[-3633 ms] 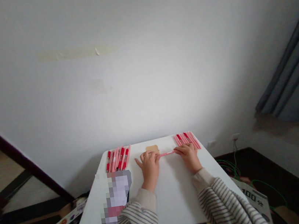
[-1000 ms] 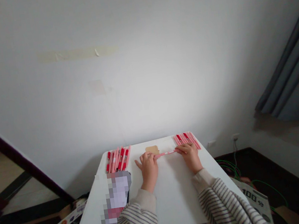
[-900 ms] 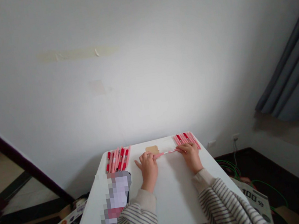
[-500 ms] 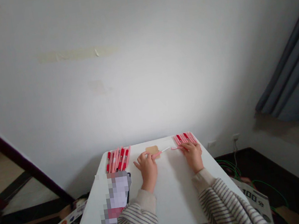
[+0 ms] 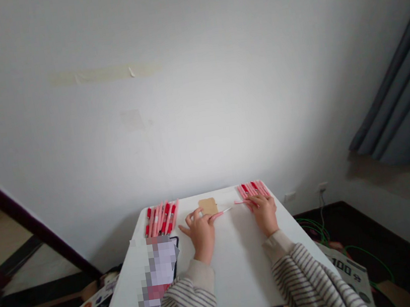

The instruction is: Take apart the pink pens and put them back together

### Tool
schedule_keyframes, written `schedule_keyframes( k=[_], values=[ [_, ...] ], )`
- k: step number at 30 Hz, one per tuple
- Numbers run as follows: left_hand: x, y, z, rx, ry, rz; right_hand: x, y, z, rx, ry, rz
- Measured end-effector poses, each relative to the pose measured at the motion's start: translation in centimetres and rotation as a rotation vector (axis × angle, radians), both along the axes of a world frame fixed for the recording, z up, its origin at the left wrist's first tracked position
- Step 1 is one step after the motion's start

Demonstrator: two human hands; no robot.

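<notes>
My left hand (image 5: 203, 235) pinches a slim pink pen piece (image 5: 217, 215) whose thin pale rod (image 5: 228, 209) points right. Facing it across a small gap is a pink pen tube (image 5: 240, 202), held in the closed fingers of my right hand (image 5: 264, 215). A tan square pad (image 5: 208, 206) lies just beyond my left fingers. Several pink and red pens (image 5: 163, 218) lie in a group at the far left of the table, and another row of pink and red pens (image 5: 257, 187) lies behind my right hand.
The white table (image 5: 240, 270) stands against a wall. A phone-like object (image 5: 161, 274), its face pixelated, lies left of my left forearm. Green cables (image 5: 317, 229) and a printed bag (image 5: 349, 270) are on the floor to the right.
My left hand has shifted slightly toward me with its pen piece, dipping below the tan pad, which now shows more. The right hand has hardly moved.
</notes>
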State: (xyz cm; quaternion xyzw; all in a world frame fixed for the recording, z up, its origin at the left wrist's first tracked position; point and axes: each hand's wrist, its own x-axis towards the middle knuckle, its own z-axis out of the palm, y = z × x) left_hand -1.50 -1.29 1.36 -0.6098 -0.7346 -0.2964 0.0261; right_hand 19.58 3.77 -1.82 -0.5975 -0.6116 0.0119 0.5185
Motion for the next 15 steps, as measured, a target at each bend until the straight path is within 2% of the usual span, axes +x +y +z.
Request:
schedule_keyframes(
  k=[15],
  values=[
    [0.69,-0.40,0.59,0.014,0.013,-0.004,-0.10,-0.39,0.38,-0.079,0.031,0.006]
  ],
)
